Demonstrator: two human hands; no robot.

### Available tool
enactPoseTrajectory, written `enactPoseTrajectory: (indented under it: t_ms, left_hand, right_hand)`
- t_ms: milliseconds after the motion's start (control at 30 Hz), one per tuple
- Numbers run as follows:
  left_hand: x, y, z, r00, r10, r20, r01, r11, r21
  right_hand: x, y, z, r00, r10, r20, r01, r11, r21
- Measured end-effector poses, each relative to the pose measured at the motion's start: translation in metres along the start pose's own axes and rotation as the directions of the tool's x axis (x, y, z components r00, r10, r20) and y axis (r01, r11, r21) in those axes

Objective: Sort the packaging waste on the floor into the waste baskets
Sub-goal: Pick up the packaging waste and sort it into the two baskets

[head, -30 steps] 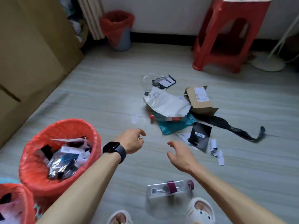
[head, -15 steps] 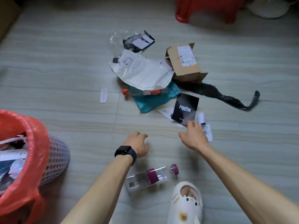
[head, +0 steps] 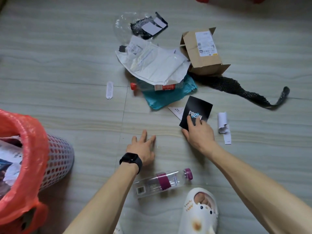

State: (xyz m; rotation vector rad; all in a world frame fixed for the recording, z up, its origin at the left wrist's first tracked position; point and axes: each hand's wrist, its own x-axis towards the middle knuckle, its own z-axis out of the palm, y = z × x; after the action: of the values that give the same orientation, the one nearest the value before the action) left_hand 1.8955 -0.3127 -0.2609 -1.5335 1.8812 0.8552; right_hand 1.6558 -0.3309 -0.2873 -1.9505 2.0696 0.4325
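Right hand [head: 199,134] pinches the black card [head: 199,107] for lifting; left hand [head: 141,149], fingers [head: 144,134] released, apparently steadies at its eight o'clock.

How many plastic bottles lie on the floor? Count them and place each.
2. A purple-capped bottle lies by the slipper; a red-capped bottle is half under the white mailer. Others may be hidden.
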Motion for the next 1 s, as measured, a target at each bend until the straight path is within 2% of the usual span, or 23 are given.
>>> enactPoseTrajectory:
  t_ms: [67, 133, 267, 333, 433, 567, 667, 767, 867, 1000]
  left_hand:
    - [0.004, -0.002, -0.004, 0.999, -0.009, 0.031, 0.010, 0.999, -0.054]
    - [0.009, -0.004, -0.008, 0.999, -0.013, 0.042, 0.019, 0.990, -0.142]
    - [0.004, 0.002, -0.020, 0.993, -0.022, -0.118, -0.039, 0.870, -0.492]
    - [-0.005, 0.011, -0.031, 0.976, -0.010, -0.216, -0.118, 0.810, -0.574]
    - [-0.017, 0.027, -0.048, 0.953, 0.005, -0.304, -0.217, 0.711, -0.669]
    - [-0.022, 0.043, -0.058, 0.970, 0.027, -0.240, -0.215, 0.549, -0.807]
    - [-0.020, 0.041, -0.053, 0.975, 0.079, -0.208, -0.220, 0.494, -0.841]
    - [-0.021, 0.036, -0.045, 0.980, 0.110, -0.164, -0.197, 0.532, -0.823]
    - [-0.020, 0.036, -0.038, 0.982, 0.103, -0.160, -0.190, 0.527, -0.828]
    - [-0.015, 0.032, -0.030, 0.987, 0.081, -0.142, -0.162, 0.604, -0.780]
  right_hand:
    - [-0.009, -0.004, -0.007, 0.999, -0.035, 0.001, 0.035, 0.998, 0.058]
    - [-0.018, -0.003, -0.021, 0.999, 0.008, -0.049, 0.003, 0.978, 0.209]
    - [-0.040, 0.004, -0.047, 0.955, 0.241, -0.171, -0.115, 0.836, 0.536]
    - [-0.048, 0.004, -0.056, 0.920, 0.350, -0.173, -0.132, 0.696, 0.706]
    - [-0.057, -0.002, -0.064, 0.905, 0.426, -0.006, -0.193, 0.423, 0.885]
    - [-0.063, -0.014, -0.050, 0.934, 0.296, 0.198, -0.238, 0.105, 0.966]
    - [-0.067, -0.019, -0.046, 0.927, 0.214, 0.308, -0.299, -0.073, 0.951]
    - [-0.071, -0.024, -0.044, 0.932, 0.123, 0.342, -0.328, -0.124, 0.937]
    - [-0.071, -0.030, -0.041, 0.926, 0.023, 0.377, -0.369, -0.167, 0.914]
    - [-0.068, -0.036, -0.038, 0.916, -0.048, 0.398, -0.401, -0.126, 0.907]
